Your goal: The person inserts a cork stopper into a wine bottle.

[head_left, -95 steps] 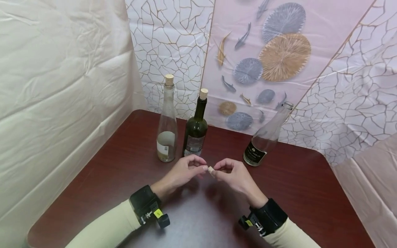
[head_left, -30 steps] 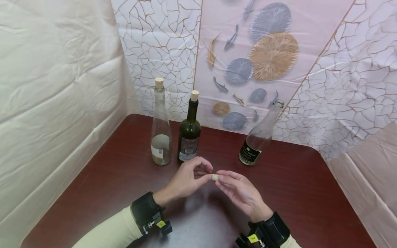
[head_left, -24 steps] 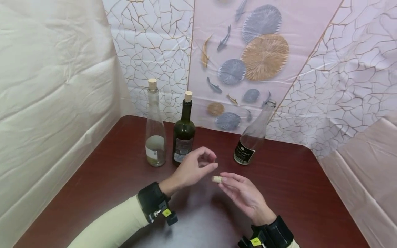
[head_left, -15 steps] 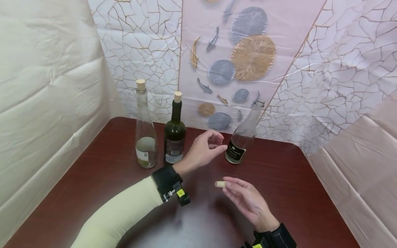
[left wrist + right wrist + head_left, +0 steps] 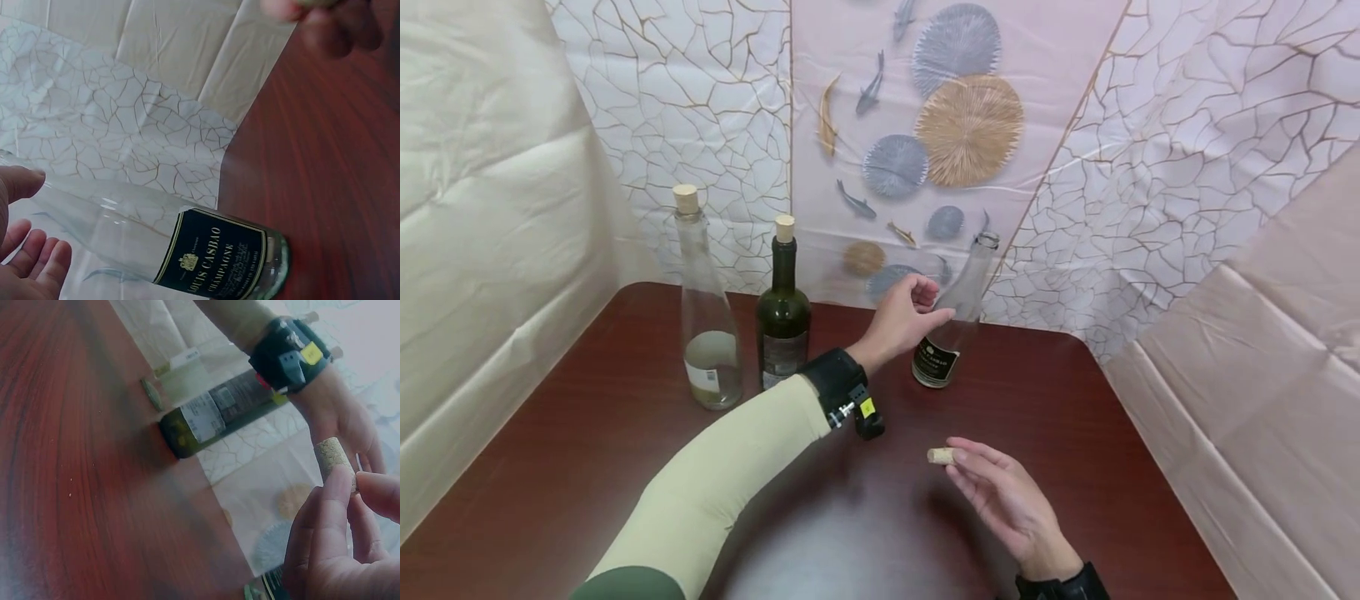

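My right hand [image 5: 1011, 504] pinches a small cork [image 5: 940, 456] between thumb and fingers over the near part of the table; the right wrist view shows its speckled side and one end. Farther forward, my left hand [image 5: 898, 325] reaches to an uncorked clear champagne bottle [image 5: 936, 362] with a black label. Its thumb and loosely bent fingers are spread, and they overlap the bottle's upper part in the head view. In the left wrist view the thumb lies over the bottle's neck [image 5: 59, 190], with the other fingers beside it.
Left of the left hand stand a dark green wine bottle [image 5: 784, 312] and a tall clear bottle [image 5: 707, 300] with a pale label, both stopped with corks. The dark red table [image 5: 865, 533] meets patterned cloth walls [image 5: 692, 108] at the back and sides.
The left hand has let go of the cork and moved forward and right to the uncorked bottle. The right hand keeps the cork, now nearer the body. The head view has turned to the right.
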Motion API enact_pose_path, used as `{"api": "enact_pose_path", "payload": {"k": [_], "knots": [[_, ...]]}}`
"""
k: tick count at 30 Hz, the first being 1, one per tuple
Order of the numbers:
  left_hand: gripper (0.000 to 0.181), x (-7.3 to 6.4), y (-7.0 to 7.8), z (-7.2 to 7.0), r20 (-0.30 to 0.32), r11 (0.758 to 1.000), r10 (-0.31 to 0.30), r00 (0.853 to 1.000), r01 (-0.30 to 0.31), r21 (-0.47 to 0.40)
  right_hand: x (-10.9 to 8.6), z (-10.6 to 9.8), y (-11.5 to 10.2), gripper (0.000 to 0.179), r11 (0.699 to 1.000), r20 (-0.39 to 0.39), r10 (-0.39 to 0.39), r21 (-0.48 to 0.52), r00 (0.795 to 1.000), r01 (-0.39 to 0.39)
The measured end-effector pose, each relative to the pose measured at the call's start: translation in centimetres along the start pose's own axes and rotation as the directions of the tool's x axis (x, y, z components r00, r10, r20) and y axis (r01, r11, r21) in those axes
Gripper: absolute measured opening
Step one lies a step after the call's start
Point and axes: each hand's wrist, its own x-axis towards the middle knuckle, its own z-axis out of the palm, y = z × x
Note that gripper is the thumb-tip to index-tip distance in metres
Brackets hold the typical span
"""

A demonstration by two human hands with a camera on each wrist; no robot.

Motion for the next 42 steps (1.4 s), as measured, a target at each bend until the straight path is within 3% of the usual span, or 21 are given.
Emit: {"api": "enact_pose_path", "payload": {"k": [4,11,16,25,42], "knots": [[0.048,1.8,0.3,1.3,-0.030,1.000,0.002,1.000,-0.002,0.005,-0.7,-0.8,0.3,0.018,1.000,-0.014,-0.004,0.021,1.000,0.004],[0.060,3.4,0.7,2.5,-0.021,0.983,0.022,1.000,-0.018,0.182,-1.5,-1.2,1.2,0.017,0.998,-0.018,0.004,0.057,1.000,-0.003],[0.050,4.2,0.7,2.9,0.000,0.985,0.067,0.998,-0.066,0.158,-1.5,-1.1,1.7,0.017,0.997,-0.017,-0.010,0.070,1.000,0.012],[0.041,4.1,0.4,2.8,0.024,0.978,0.042,0.999,-0.046,0.203,-1.5,-1.0,1.7,0.017,0.998,-0.012,-0.011,0.055,1.000,0.011],[0.043,4.4,1.0,2.5,0.043,0.954,0.113,0.993,-0.120,0.273,-1.3,-1.3,1.4,0.021,0.996,0.039,-0.053,0.070,0.998,0.050]]}}
